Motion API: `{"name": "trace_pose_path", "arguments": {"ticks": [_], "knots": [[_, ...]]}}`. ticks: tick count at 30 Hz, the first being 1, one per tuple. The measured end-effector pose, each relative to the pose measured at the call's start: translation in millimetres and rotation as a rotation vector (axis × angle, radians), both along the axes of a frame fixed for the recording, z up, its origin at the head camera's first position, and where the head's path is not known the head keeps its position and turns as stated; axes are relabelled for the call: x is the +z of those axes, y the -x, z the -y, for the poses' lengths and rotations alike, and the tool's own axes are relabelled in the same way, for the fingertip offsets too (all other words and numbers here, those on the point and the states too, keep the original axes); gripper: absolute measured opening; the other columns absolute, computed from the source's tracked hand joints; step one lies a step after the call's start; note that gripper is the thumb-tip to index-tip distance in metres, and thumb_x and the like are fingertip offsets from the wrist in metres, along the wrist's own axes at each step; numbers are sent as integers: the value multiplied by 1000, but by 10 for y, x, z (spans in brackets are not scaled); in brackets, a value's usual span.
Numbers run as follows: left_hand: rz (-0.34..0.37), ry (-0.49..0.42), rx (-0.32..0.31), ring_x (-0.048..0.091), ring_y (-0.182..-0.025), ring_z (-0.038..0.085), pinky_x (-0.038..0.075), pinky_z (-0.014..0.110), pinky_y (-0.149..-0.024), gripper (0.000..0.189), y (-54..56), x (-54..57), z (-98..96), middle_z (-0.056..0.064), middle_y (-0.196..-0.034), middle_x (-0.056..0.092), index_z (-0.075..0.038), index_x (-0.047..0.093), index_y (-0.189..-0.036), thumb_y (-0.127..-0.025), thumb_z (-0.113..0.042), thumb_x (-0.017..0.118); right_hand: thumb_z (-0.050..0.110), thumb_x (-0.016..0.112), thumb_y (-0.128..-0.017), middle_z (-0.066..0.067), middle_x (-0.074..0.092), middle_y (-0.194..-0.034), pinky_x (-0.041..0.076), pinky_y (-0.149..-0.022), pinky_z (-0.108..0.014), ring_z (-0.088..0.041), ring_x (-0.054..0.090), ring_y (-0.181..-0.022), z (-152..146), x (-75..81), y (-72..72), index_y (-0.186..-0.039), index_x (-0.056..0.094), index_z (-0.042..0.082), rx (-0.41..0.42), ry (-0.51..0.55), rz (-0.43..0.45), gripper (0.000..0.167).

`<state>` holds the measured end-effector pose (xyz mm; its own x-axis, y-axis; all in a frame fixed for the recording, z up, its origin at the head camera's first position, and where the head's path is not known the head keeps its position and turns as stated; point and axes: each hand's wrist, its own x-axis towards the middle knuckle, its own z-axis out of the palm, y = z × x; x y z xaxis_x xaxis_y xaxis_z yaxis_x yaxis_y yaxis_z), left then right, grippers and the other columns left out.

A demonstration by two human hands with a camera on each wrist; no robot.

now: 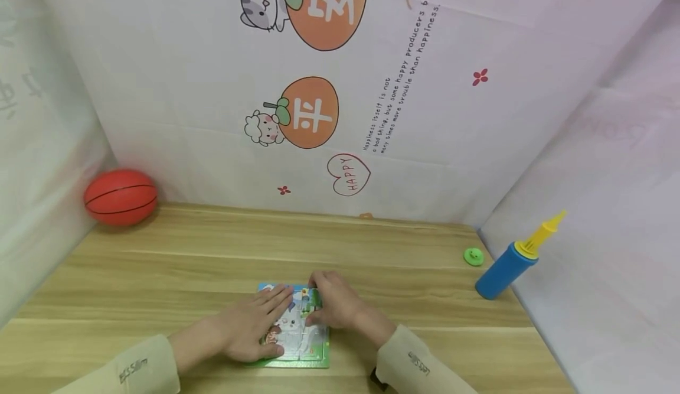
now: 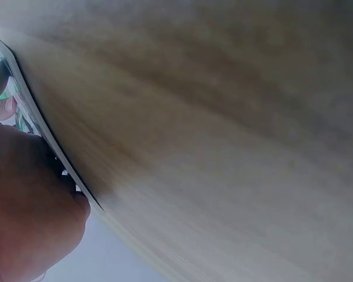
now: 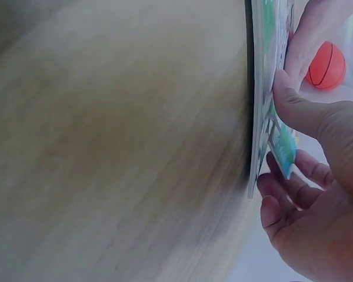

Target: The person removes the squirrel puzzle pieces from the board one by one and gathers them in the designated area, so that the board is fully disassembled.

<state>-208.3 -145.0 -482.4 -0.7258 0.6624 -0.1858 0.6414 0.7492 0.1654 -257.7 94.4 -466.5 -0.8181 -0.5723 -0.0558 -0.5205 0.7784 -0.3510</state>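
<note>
A picture puzzle (image 1: 312, 347) with a green and blue border lies on the table in front of me. My left hand (image 1: 249, 326) rests flat across its left side, fingers straight over the printed pieces. At the puzzle's upper right corner, my right hand (image 1: 340, 304) pinches a puzzle piece (image 3: 284, 147) between thumb and fingers. In the right wrist view that piece stands tilted, one edge raised from the board. The left wrist view shows the left hand (image 2: 32, 200) beside the puzzle's thin edge (image 2: 47, 130).
The wooden table (image 1: 212, 252) meets a printed cloth wall at the back. A red basketball (image 1: 121, 198) sits in the far left corner. On the right are a small green round toy (image 1: 473, 257) and a blue hand pump (image 1: 504, 271) with a yellow nozzle.
</note>
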Motion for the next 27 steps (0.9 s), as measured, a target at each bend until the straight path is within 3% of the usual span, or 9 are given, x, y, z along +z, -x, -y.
{"name": "trace_pose_path", "arguments": {"ticks": [3, 10, 16, 27], "knots": [[0, -2, -2, 18, -165, 29, 26, 51, -133, 97, -3, -5, 10, 9, -177, 14, -7, 21, -166, -99, -75, 38, 32, 87, -84, -4, 69, -119, 59, -101, -32, -19, 66, -115, -2, 29, -16, -122, 57, 12, 33, 38, -4, 52], [2, -10, -8, 18, -165, 30, 26, 52, -133, 96, -4, 6, 23, 10, -177, 13, -6, 21, -166, -100, -74, 38, 9, 68, -99, -5, 74, -111, 61, -91, -22, -13, 71, -104, -53, 60, -22, -113, 64, 10, 85, 216, 27, 14], [30, -31, -8, 17, -165, 31, 25, 53, -133, 96, -17, 21, 12, 11, -177, 13, -6, 21, -166, -100, -73, 40, 6, 63, -102, -5, 72, -108, 55, -74, -18, -4, 59, -85, -194, 62, 20, -115, 64, 8, 17, 350, 133, 13], [16, -26, 3, 17, -165, 30, 25, 52, -133, 96, 0, -2, 3, 10, -177, 13, -7, 19, -166, -100, -72, 41, -2, 65, -97, -9, 70, -94, 57, -70, -19, -9, 62, -82, -924, 128, 205, -106, 63, 2, -34, 410, 71, 10]]}}
